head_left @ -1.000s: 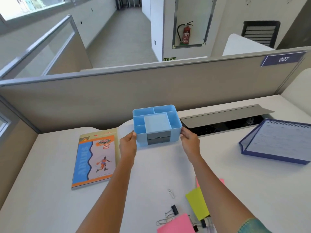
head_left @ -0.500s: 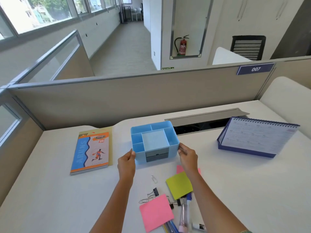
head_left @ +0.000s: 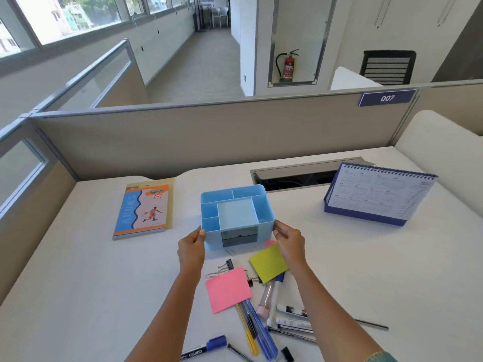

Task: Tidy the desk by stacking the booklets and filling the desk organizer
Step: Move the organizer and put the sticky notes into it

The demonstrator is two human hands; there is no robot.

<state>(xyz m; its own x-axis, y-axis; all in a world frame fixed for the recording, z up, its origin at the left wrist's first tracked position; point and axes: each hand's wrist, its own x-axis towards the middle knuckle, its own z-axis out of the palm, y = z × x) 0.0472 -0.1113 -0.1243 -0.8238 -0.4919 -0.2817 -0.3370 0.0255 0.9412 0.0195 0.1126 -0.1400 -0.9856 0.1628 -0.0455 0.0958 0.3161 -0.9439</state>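
Note:
A light blue desk organizer [head_left: 236,212] with several compartments and a small dark drawer stands mid-desk. My left hand [head_left: 192,245] grips its left front corner and my right hand [head_left: 288,242] grips its right front corner. Stacked booklets [head_left: 143,210] with a basketball cover lie to the left. In front of the organizer lie a pink sticky pad [head_left: 227,288], a yellow-green sticky pad [head_left: 268,262], black binder clips [head_left: 228,265], and several pens and markers [head_left: 261,327].
A blue desk calendar [head_left: 379,194] stands at the right. An open cable tray slot [head_left: 295,176] runs behind the organizer. A beige partition [head_left: 209,137] closes off the desk's back and left. A blue-capped marker [head_left: 206,347] lies near the front edge.
The organizer has come toward me with both hands on it. The camera has tilted down, showing the sticky pads, clips and pens in front.

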